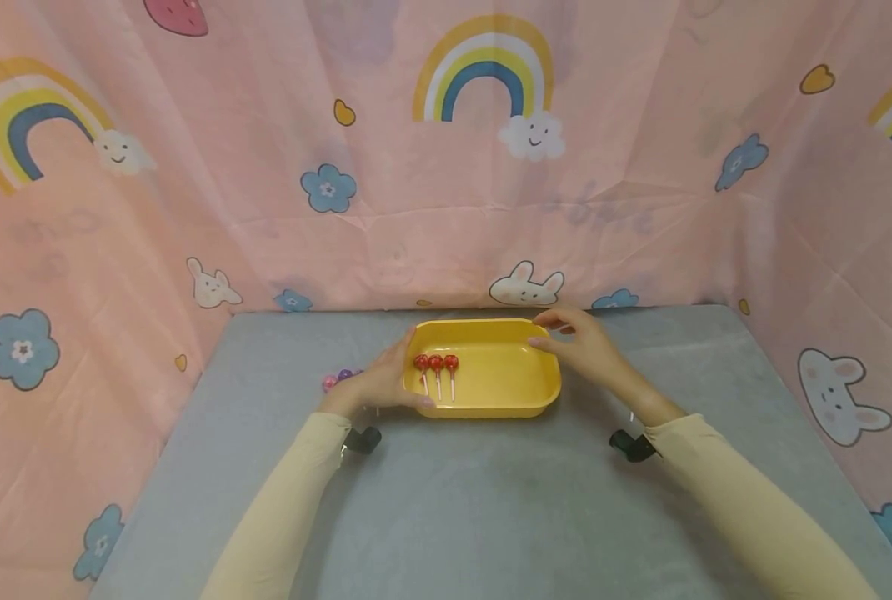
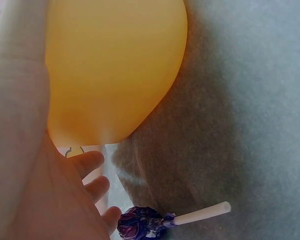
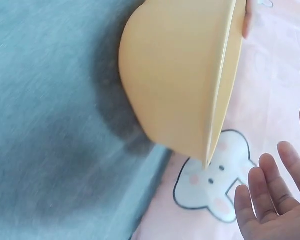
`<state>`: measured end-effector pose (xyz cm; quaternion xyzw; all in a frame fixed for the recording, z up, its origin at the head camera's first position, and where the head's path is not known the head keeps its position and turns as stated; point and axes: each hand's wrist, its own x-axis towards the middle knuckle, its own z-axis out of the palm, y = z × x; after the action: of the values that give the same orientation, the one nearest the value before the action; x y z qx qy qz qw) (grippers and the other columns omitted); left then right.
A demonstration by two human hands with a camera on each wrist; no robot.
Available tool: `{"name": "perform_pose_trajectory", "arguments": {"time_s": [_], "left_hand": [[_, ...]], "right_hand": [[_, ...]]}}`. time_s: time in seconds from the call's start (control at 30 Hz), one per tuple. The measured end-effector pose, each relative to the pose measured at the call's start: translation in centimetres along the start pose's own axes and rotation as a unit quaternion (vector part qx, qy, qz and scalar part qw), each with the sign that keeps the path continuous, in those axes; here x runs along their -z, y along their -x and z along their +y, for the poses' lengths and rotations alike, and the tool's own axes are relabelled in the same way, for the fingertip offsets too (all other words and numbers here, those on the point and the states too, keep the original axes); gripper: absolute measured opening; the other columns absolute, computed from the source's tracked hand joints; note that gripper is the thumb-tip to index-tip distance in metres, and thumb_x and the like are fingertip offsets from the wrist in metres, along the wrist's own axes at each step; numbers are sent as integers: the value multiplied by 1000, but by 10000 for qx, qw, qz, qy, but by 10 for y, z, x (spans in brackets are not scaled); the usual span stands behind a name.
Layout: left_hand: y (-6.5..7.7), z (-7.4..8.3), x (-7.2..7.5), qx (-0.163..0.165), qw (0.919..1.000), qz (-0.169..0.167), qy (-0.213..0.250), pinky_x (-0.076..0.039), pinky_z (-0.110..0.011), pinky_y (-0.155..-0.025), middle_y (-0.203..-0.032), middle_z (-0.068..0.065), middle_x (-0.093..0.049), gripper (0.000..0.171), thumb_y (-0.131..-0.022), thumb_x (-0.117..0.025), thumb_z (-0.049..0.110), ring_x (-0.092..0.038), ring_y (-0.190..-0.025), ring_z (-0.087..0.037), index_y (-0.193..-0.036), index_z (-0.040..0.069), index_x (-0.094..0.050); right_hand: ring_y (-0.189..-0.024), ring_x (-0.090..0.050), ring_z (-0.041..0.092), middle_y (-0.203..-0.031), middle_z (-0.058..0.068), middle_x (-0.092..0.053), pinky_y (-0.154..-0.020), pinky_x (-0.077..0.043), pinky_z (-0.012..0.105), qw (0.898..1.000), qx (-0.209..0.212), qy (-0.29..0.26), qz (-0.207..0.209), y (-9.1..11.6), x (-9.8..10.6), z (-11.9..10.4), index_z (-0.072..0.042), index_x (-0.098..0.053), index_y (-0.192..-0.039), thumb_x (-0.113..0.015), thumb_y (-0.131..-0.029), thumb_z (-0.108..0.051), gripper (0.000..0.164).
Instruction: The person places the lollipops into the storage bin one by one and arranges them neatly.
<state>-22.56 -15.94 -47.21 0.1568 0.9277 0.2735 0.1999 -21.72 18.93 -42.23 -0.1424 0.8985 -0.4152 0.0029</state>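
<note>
A yellow plastic tray (image 1: 491,411) stands near the back of the table, and three red-wrapped lollipops (image 1: 437,363) lie side by side at its left end. My left hand (image 1: 377,380) grips that end, thumb over the rim and fingers along the outer wall. Beside those fingers lies a purple-wrapped lollipop (image 2: 140,222) with a white stick. At the back right corner, my right hand (image 1: 583,343) hovers with thumb and fingers spread around the rim. Its fingers (image 3: 262,192) show apart from the tray wall in the right wrist view.
Several purple and pink lollipops (image 1: 331,382) sit on the grey table cover (image 1: 491,508), partly hidden behind the left hand. A pink patterned curtain (image 1: 416,242) rises along the table's back edge and both sides.
</note>
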Motion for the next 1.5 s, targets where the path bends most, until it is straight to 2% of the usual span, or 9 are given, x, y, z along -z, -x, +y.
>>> {"name": "perform_pose_trajectory", "arguments": {"time_s": [0.2, 0.43, 0.9, 1.13, 1.23, 1.33, 1.5], "left_hand": [[0, 0, -1, 27, 10000, -13, -16, -20, -54, -125, -169, -8, -8, 137, -68, -83, 61, -13, -156, -33, -159, 26, 13], [0, 1, -1, 22, 10000, -16, -27, -20, -54, -125, -169, -9, -8, 136, -69, -83, 60, -13, -156, -33, -159, 25, 13], [2, 5, 0, 16, 10000, -19, -29, -21, -56, -124, -169, -9, -8, 135, -69, -82, 60, -13, -155, -34, -159, 25, 13], [3, 5, 2, -23, 10000, -7, -53, -20, -55, -124, -169, -10, -8, 135, -69, -82, 60, -13, -155, -35, -159, 22, 12], [4, 5, 2, -23, 10000, 10, -57, -20, -56, -124, -169, -10, -9, 135, -70, -82, 59, -14, -155, -36, -159, 22, 11], [3, 5, 2, -27, 10000, 16, -87, -20, -56, -124, -169, -10, -9, 134, -71, -82, 58, -14, -155, -36, -159, 23, 11], [3, 4, 2, -73, 9999, -2, -116, -20, -56, -125, -169, -11, -9, 133, -72, -82, 57, -13, -155, -36, -159, 22, 12]], "right_hand": [[-122, -53, 33, -128, 13, -61, -106, -41, 54, 9998, -175, 44, 125, 8, 10, 11, -7, -62, -126, -71, -90, -42, 51], [-121, -53, 34, -128, 14, -61, -104, -43, 55, 9993, -58, 179, 310, 20, 21, 28, -7, -62, -126, -69, -93, -38, 46], [-120, -54, 37, -128, 17, -62, -101, -43, 57, 9982, -140, 395, 435, 40, 40, 57, -5, -61, -128, -66, -95, -39, 48], [-118, -55, 37, -128, 19, -62, -101, -43, 57, 9967, -340, 468, 573, 49, 48, 75, -3, -59, -129, -65, -95, -40, 51], [-118, -55, 33, -128, 18, -62, -99, -44, 51, 9956, -402, 554, 640, 55, 51, 81, -5, -59, -130, -65, -95, -41, 51], [-113, -56, 26, -125, 17, -63, -96, -45, 37, 9949, -334, 599, 733, 60, 53, 87, -6, -62, -128, -66, -94, -38, 46], [-103, -51, -4, -123, 16, -65, -90, -45, 29, 9945, -340, 585, 804, 66, 55, 95, -7, -64, -125, -67, -94, -35, 42]]}}
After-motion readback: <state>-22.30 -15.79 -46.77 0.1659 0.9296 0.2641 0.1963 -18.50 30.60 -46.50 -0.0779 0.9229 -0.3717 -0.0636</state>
